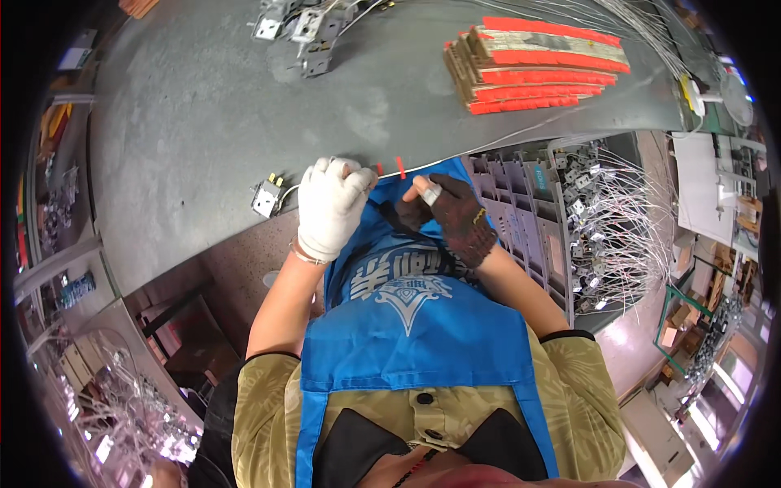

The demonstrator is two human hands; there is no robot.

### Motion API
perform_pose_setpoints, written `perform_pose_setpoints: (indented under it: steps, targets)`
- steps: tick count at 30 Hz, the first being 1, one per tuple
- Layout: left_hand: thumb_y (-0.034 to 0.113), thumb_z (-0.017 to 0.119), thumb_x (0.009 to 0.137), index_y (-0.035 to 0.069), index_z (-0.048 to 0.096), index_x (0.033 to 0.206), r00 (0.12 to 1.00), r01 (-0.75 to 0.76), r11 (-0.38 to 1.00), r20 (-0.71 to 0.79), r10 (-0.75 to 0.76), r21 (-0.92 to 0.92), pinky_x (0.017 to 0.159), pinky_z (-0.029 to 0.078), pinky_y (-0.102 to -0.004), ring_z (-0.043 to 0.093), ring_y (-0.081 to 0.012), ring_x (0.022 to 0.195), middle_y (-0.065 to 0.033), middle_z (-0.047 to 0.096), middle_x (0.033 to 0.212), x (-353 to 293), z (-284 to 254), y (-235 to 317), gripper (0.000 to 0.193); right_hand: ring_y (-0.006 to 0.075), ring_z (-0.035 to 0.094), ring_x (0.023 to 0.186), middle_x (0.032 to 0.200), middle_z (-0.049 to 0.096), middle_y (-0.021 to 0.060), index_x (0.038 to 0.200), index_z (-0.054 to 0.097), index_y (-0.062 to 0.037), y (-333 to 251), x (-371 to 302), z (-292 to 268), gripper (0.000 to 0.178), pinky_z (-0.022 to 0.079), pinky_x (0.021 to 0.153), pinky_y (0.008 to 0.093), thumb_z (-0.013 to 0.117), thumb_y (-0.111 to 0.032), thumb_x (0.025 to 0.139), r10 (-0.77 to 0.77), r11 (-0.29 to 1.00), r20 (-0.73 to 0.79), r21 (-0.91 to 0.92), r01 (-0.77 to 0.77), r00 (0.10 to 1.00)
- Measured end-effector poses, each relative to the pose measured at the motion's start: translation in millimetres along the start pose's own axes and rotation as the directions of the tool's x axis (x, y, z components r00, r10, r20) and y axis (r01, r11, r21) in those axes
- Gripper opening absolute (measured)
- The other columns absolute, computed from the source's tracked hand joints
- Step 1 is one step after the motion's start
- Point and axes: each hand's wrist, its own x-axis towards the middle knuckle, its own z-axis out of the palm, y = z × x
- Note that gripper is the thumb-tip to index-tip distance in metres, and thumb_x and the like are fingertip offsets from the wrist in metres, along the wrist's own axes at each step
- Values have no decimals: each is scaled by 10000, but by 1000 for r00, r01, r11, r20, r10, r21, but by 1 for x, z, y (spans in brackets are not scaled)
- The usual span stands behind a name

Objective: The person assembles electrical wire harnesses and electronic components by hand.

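My left hand [332, 207], in a white glove, is closed round a thin white cable [413, 168] at the table's near edge. Just left of it lies a small metal fitting [267, 197] with brass-coloured prongs, its wire leading toward that hand. Two red strips, one of them a red tape piece [399, 167], stick on the cable between my hands. My right hand [450, 210], in a dark fingerless glove with a white wrap on one finger, is closed just below the cable. Whatever its fingertips hold is hidden.
On the grey table [187, 122], more metal fittings [305, 32] lie at the back. A stack of red-edged strips [541, 65] sits at the back right, near a bundle of white wires [643, 32]. Beside me on the right, a rack [521, 211] stands next to many wired fittings [606, 228].
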Motion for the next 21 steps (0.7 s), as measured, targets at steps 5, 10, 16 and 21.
perform_pose_setpoints:
  steps: [5,10,16,21]
  targets:
    - [89,754,727,139,643,884,999,24,1000,42,-24,4,686,454,-401,574,-276,800,-30,603,861,-8,-4,-2,199,163,638,682,782,666,94,1023,679,1,-37,0,-55,283,511,608,310,601,-266,972,-211,977,-36,-26,210,977]
    - [-33,688,702,113,591,934,998,-39,999,38,40,-23,712,461,-415,566,-310,804,-78,606,888,-12,-2,-7,291,128,649,662,872,702,68,1099,678,-39,-63,16,-136,265,478,553,265,598,-256,968,-394,884,-306,-386,265,867]
    - [-21,710,723,117,596,933,997,-25,1000,67,24,7,733,467,-405,571,-299,832,-65,614,896,-9,2,-5,276,131,581,611,864,707,84,1016,648,-39,-112,34,-207,255,398,460,230,593,-283,965,-22,993,-415,99,69,909]
    - [5,742,733,116,598,910,998,5,1000,65,-7,28,728,468,-403,571,-295,819,-63,618,885,-9,4,-5,253,79,555,563,882,701,65,1016,604,-94,-140,49,-230,212,319,340,168,641,-287,935,165,984,-301,115,-136,939]
